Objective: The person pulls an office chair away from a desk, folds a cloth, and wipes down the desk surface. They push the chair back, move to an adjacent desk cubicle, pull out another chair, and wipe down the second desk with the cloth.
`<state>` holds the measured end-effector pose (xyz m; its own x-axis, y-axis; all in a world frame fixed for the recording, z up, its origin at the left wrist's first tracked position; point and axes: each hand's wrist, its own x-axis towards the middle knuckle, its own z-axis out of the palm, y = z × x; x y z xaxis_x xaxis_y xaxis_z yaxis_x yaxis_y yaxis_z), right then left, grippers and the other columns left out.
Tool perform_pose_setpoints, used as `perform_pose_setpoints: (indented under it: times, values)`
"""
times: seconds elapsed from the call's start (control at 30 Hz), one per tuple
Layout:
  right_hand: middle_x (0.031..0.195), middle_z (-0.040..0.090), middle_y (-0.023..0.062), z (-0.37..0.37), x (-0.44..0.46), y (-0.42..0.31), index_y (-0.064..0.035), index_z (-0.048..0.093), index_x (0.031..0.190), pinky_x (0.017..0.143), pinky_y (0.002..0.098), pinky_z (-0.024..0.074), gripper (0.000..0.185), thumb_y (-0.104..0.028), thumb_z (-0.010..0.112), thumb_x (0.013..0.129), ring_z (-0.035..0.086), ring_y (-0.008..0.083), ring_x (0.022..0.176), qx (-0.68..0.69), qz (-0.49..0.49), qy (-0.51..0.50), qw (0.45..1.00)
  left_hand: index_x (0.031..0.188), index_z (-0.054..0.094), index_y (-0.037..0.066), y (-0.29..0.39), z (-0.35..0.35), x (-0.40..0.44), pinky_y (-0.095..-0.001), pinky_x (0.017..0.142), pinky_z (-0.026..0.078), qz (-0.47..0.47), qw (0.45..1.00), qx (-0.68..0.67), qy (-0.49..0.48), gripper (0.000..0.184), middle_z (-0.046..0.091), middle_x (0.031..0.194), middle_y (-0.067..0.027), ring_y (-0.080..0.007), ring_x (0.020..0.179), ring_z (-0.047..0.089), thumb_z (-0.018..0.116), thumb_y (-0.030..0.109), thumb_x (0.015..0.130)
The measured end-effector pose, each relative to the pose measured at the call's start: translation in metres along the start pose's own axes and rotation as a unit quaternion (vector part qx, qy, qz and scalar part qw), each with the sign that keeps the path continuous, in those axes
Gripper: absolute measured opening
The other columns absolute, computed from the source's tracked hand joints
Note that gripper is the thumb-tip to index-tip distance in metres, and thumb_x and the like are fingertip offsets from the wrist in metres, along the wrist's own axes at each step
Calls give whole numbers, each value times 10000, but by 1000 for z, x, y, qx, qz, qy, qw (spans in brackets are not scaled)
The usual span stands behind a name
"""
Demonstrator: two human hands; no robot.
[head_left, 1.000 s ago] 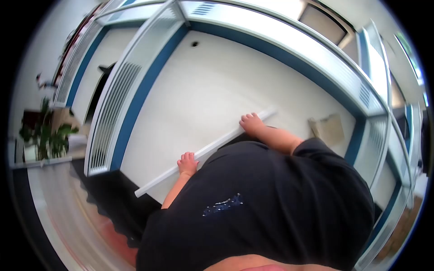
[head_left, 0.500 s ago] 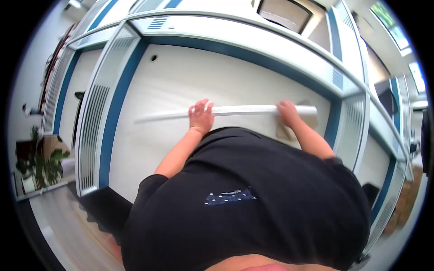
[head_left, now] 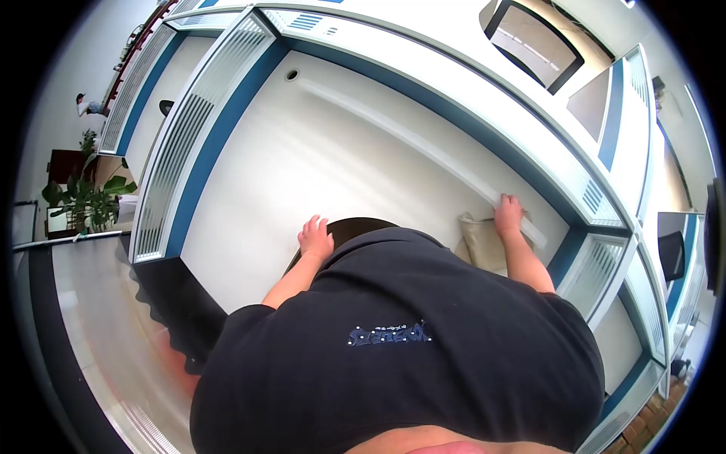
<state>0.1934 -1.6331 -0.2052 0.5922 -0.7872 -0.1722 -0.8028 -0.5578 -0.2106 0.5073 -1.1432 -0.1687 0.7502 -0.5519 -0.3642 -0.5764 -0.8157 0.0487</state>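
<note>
A long white strip (head_left: 408,140), slightly blurred, lies slantwise over the white desk (head_left: 249,166), from near the round hole at the back to the right side. My right hand (head_left: 510,215) is closed around the strip near its right end. Beside that hand, a beige cloth bag (head_left: 482,244) rests on the desk. My left hand (head_left: 315,239) is above the front part of the desk, fingers apart, holding nothing. A dark rounded edge (head_left: 359,227) shows between the left hand and my dark shirt.
Blue-edged partitions (head_left: 189,129) enclose the desk at left, back and right. Leafy plants (head_left: 87,197) stand at the far left. A dark screen (head_left: 671,246) is beyond the right partition. Someone in a light top (head_left: 89,107) is far off at upper left.
The strip has swung from level to slanting, its left end now towards the back. My left hand has let go of it and moved lower; my right hand still holds it, further right.
</note>
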Motion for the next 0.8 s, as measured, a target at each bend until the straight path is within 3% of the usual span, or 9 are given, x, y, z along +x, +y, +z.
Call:
perform_pose_setpoints:
  times: [0.07,0.27,0.33,0.63,0.7,0.8]
  values:
    - [1384,555,113,7,21,-16,-126,604,1403,1173,606,367,546,-205,788,895,516,338,1321,13,19,-20,1000,1484,489,193,-14,6,-26,-548,1149,384,-95,995,-6,-31,613,411,1567,-70,-308,1458,399,720,301,927]
    - [1425,525,112,2,70,-69,-122,595,1399,1181,683,327,510,-208,757,923,491,331,1350,18,26,-9,999,1465,496,203,-30,30,-77,-570,1088,462,-154,986,-35,-46,619,418,1546,-69,-328,1435,422,742,336,913]
    - [1417,521,114,2,88,-84,-124,596,1384,1174,714,314,464,-177,695,933,473,334,1379,13,24,-16,999,1466,495,223,-25,35,-85,-576,1080,470,-169,981,-64,-67,627,413,1537,-56,-329,1430,421,754,353,910]
    - [1445,499,129,6,145,-152,-110,582,1396,1166,724,322,394,-141,532,1006,461,334,1402,-5,39,-41,998,1426,548,207,-20,68,-120,-561,1108,470,-146,974,-153,-84,580,449,1510,-102,-397,1387,456,779,337,909]
    - [1446,494,123,17,156,-159,-109,579,1395,1152,718,339,381,-153,509,1023,482,334,1376,-15,32,12,999,1418,563,205,-33,86,-131,-550,1115,466,-137,971,-162,-110,565,468,1495,-115,-409,1379,462,771,348,912]
    - [1420,529,91,32,178,-163,-138,597,1357,1130,687,364,338,-206,477,1048,489,297,1361,-25,45,-5,999,1394,607,174,-43,99,-155,-535,1107,461,-118,970,-142,-157,534,539,1450,-143,-381,1381,481,697,442,940]
